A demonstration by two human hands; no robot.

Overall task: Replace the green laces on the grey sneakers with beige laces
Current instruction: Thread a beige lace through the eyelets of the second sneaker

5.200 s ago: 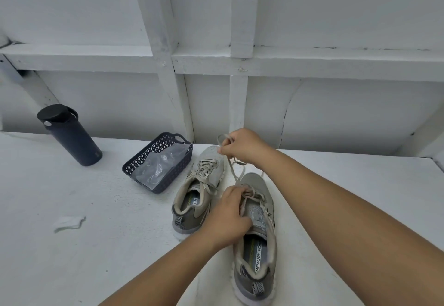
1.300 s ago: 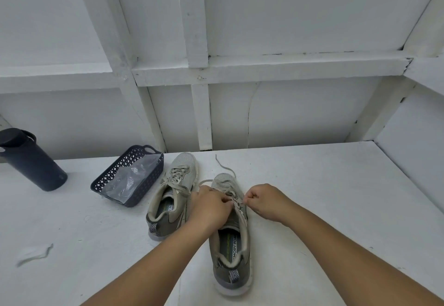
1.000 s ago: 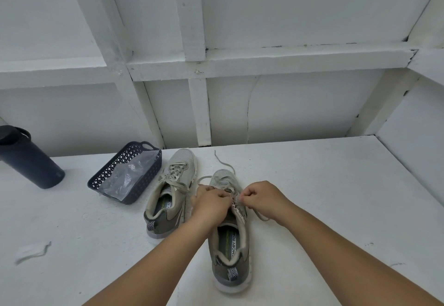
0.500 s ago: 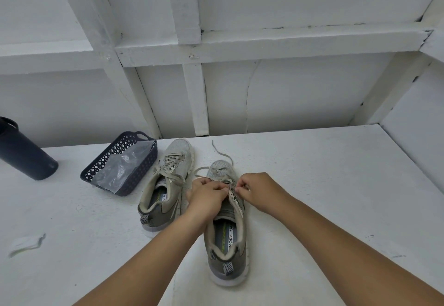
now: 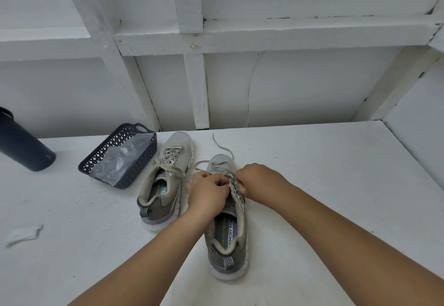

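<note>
Sneakers: nearer sneaker [image 5: 227, 240] on white counter [image 5: 324, 185], toe away, just right of laced sneaker [image 5: 165, 180]. Left hand [image 5: 209, 191] and right hand [image 5: 258, 180] both pinch beige lace [image 5: 222, 148] over eyelets, fingers curled tight. Basket [image 5: 120, 154] left.

Dark tumbler [image 5: 22, 143] at far left edge; dark perforated basket [image 5: 134, 148] left of centre, holding clear plastic bag [image 5: 121, 161]; white scrap [image 5: 22, 234] at lower left.
</note>
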